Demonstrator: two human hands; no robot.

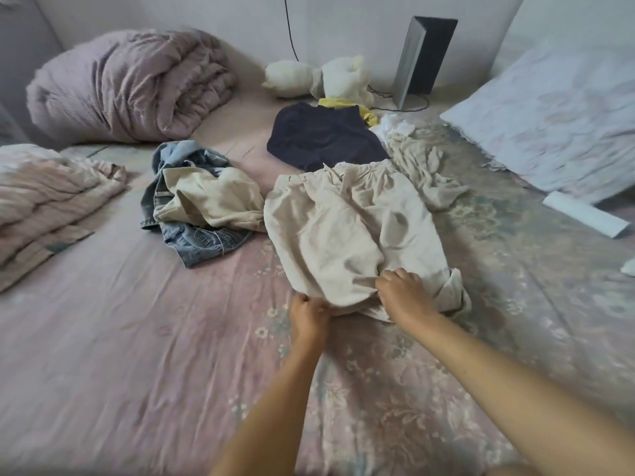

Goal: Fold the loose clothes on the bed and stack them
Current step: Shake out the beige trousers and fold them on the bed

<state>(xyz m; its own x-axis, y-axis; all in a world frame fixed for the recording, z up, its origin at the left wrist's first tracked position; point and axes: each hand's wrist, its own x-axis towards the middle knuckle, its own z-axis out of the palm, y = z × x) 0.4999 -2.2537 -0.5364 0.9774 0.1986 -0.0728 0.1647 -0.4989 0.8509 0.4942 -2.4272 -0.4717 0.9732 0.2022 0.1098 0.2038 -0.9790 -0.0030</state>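
Across the wide bed (144, 355) with its pink and grey flowered sheet, the loose clothes lie still unsorted, and no folded stack shows anywhere yet. Largest of the bystanders is the rolled mauve quilt (127, 87) at the far left, with a pale flowered pillow (556, 125) at the far right. In the middle lies the cream, creased cotton garment (347, 231), spread roughly flat with its gathered waistband pointing away and its near hem at the person's hands. Beyond it, touching its far edge, sits a dark navy garment (323, 135); to its left, just beside it, a heap of faded blue denim (192, 235) is tangled with a second cream piece (209, 197). The right hand (405, 293) is curled, pinching a fold of the cream garment near its lower edge, while the left hand (309, 314) grips the hem at the near left corner, fingers closed on cloth. The step in hand seems to be the first fold of this piece. The next move probably calls for lifting both held points together and carrying the near edge up toward the waistband, keeping the cloth taut so the bunched right corner flattens.
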